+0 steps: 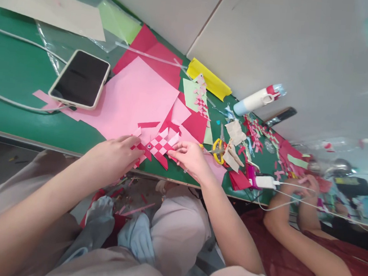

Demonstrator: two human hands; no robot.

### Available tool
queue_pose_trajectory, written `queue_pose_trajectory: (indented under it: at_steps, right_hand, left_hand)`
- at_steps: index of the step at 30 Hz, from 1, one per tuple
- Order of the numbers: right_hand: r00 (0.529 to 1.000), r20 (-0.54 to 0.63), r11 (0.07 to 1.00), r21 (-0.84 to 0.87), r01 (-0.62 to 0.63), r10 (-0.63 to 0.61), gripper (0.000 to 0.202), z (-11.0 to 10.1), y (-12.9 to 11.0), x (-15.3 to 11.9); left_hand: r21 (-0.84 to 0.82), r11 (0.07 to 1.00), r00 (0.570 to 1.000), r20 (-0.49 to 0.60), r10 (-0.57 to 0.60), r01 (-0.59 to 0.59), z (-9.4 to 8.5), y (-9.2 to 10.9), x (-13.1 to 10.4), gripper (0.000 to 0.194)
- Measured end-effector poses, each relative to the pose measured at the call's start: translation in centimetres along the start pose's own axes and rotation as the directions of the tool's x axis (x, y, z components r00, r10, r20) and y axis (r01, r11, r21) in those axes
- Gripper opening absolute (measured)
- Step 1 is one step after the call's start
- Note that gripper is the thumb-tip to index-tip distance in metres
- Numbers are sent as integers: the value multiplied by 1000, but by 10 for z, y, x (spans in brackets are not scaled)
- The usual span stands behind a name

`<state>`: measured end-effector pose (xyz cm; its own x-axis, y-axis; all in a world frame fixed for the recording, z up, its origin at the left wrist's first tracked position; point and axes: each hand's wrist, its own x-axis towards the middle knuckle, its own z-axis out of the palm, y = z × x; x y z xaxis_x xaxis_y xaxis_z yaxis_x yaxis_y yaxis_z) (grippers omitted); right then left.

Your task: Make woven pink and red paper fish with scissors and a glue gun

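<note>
I'm pinching a googly-eyed, red-and-pink checkered paper fish [161, 146] with my right hand [191, 158]; my left hand's [114, 156] grip I can't tell.

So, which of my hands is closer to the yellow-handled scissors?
Your right hand; the scissors lie just beyond it, while your left hand is farther, across the checked paper.

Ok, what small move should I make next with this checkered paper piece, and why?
I'd probably slide the checkered paper piece inward, onto the pink sheet. Your right hand seems to pinch one end, and its red tip lies close to the near edge of the green table, with paper scraps visible below.
</note>
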<state>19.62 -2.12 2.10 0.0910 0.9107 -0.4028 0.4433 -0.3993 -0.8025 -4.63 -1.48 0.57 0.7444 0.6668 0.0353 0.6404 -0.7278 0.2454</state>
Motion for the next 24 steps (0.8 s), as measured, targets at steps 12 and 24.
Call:
queue_pose_trajectory:
  at_steps: [12, 24]
  right_hand:
    - [999, 28, 997, -75, 19, -17, 21, -2, -1, 3]
    - [1000, 27, 986, -169, -1, 6, 20, -2, 0, 7]
  left_hand:
    - [-20, 1000, 1000, -30, -1, 1, 1, 1, 0, 34]
    - [87, 995, 994, -102, -48, 57, 5, 13, 5, 33]
